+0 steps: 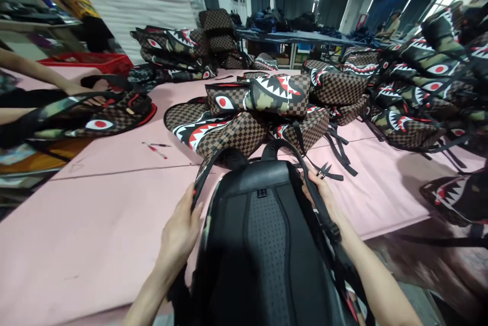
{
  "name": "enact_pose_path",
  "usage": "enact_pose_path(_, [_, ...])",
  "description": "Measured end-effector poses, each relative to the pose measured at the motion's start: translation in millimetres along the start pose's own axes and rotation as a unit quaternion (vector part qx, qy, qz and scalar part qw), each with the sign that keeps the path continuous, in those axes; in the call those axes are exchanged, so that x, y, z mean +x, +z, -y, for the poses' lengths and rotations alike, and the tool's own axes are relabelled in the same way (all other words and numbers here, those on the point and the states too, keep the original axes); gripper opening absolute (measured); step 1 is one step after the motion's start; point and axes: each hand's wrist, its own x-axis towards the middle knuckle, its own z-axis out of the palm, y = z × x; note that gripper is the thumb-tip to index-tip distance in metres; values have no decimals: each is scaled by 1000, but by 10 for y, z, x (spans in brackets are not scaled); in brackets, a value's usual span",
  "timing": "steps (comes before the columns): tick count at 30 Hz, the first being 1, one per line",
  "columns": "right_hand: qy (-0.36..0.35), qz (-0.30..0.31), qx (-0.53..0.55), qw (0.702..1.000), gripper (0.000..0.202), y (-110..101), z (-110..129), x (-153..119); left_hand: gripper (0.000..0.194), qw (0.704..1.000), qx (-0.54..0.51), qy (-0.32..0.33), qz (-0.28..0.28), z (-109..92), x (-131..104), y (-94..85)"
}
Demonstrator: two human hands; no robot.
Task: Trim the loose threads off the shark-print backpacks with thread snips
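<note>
Backpack (229,234) in lower centre of frame, black back panel facing the camera, top end pointing up-frame toward the piled bags. Long axis runs nearly upright in the picture, leaning slightly left at the top; bottom end cut off by the lower edge, so what supports it there cannot be told. Grey perforated strip (267,244) runs lengthwise down the panel. 2 straps arch from the top end, 1 to each side. Left hand (179,227): grip clamped on the left strap (203,173), thumb toward the panel. Right hand (318,194): grip clamped on the right strap (313,191), above a black buckle (335,233). Small snips (323,170) beside the right fingers; cannot tell whether held or lying. Pink table (102,234) spreads left and right of the backpack. 2 pens (155,150) on it, left of centre. Just beyond the top end, a checkered shark-mouth bag (276,94) lies sideways on others, long axis roughly across the frame. More bags stacked upper right. At the left edge, a co-worker's hand (86,93) rests on another patterned bag (122,112).
</note>
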Motion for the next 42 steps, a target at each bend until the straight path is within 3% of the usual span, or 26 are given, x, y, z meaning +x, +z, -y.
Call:
enact_pose_path(4, [18,12,96,995,32,-159,-56,107,57,1000,-17,-6,-4,31,93,67])
enact_pose_path(12, [-13,6,121,992,13,-278,-114,127,57,994,-62,-79,52,-27,457,-1])
enact_pose_path(15, [-17,-2,53,998,25,-302,-64,120,61,990,-86,-96,61,6,544,-5])
enact_pose_path(18, [-27,-43,-122,991,49,-338,49,101,61,991,-66,-98,63,67,594,-23])
enact_pose_path(20, [-57,-74,-291,952,56,-352,122,85,59,993,-27,-97,60,91,626,-40])
enact_pose_path(21, [-76,-79,-382,918,56,-347,145,77,57,994,-5,-93,58,88,646,-46])
enact_pose_path(25, [-130,-60,-685,714,54,-182,123,42,49,995,68,-53,55,-51,781,-43])
enact_pose_path(28, [-140,-68,-792,591,57,78,23,18,45,991,118,-9,62,-229,940,-9])
enact_pose_path(30, [-147,-76,-812,559,54,268,-52,14,45,984,162,15,70,-332,1063,32])
enact_pose_path(32, [-160,-86,-802,569,48,438,-120,24,45,975,204,31,82,-404,1194,88])
enact_pose_path(35, [-184,-91,-745,635,57,593,-150,84,42,971,216,30,101,-456,1392,162])
enact_pose_path(38, [-167,-91,-695,693,62,537,13,248,37,979,171,15,111,-447,1539,131])
enact_pose_path(40, [-97,-81,-640,758,41,355,240,398,36,980,122,14,154,-390,1568,46])
enact_pose_path(42, [10,-64,-492,868,20,96,485,520,40,978,34,17,206,-282,1533,-28])
